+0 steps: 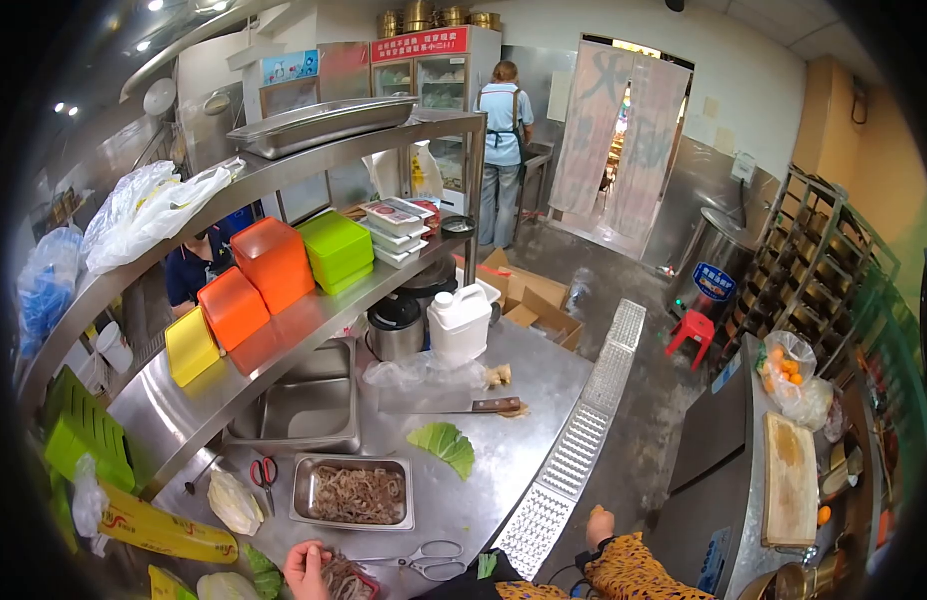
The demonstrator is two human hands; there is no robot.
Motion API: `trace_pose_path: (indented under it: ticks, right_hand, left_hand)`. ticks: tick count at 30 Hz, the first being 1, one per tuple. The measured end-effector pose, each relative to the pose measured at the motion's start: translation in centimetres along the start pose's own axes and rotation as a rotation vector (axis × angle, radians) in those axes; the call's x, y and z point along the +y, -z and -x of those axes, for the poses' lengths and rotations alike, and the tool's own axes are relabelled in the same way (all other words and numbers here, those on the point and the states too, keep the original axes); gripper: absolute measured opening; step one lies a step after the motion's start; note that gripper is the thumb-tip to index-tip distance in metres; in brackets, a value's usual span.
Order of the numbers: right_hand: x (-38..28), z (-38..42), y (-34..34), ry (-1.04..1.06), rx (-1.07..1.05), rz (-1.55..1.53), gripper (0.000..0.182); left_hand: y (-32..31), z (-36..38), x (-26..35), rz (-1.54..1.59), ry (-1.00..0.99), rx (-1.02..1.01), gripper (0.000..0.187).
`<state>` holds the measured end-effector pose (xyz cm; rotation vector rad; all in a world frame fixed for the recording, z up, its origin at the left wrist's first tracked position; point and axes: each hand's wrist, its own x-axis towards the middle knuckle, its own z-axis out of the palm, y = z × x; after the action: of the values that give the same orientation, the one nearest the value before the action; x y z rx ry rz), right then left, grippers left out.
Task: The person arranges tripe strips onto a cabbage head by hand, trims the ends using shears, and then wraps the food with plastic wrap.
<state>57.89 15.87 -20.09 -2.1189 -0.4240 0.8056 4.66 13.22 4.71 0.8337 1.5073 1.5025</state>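
At the bottom edge, my left hand (305,569) is curled against a pack of brown shreds (350,581), its fingers partly hidden. My right hand (600,526), at the end of a patterned orange sleeve (639,568), is out to the right beyond the table edge; its fingers look curled, and nothing shows in them. Scissors with grey handles (439,549) lie beside the pack. Behind them a steel tray (413,500) holds more brown shreds. Red-handled scissors (265,474) and a pale cabbage (236,503) are to its left.
A cleaver (434,403), a green leaf (444,448) and a white jug (459,325) are on the table. Colored bins (273,265) line the shelf above. A perforated metal strip (569,455) edges the table. One person (504,120) stands at the back; another (189,265) is behind the shelf.
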Motion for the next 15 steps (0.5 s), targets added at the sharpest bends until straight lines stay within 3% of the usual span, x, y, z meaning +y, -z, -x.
trace_pose_path:
  ticks: [1,3,5,7,8,11,15]
  right_hand:
    - [-1.8,0.8,0.2,-0.193,-0.136,-0.338,0.042]
    - [-5.0,0.9,0.1,-0.261,-0.625,-0.575,0.041]
    - [-12.4,4.8,-2.5,-0.318,-0.766,-0.621,0.044]
    - [-19.4,10.2,-4.8,-0.322,-0.911,-0.797,0.047]
    - [-20.4,10.0,-6.6,-0.284,-1.295,-0.842,0.055]
    - [-27.6,18.9,-9.9,-0.377,-1.578,-0.842,0.073]
    - [-29.7,26.7,-14.5,-0.505,-1.873,-0.799,0.082]
  left_hand:
    - [0.3,-0.2,-0.4,0.012,0.019,-0.012,0.019]
    - [0.2,-0.1,-0.7,0.022,0.050,-0.016,0.020]
    - [-0.7,-0.3,-0.4,0.041,0.071,0.059,0.012]
    - [-0.4,-0.6,-1.4,-0.009,-0.040,-0.040,0.017]
    - [-0.8,-0.2,-0.5,-0.047,-0.057,-0.064,0.017]
    - [-2.4,0.1,1.5,-0.149,-0.142,-0.080,0.021]
    - [-2.7,-0.1,4.6,-0.404,-0.438,-0.100,0.025]
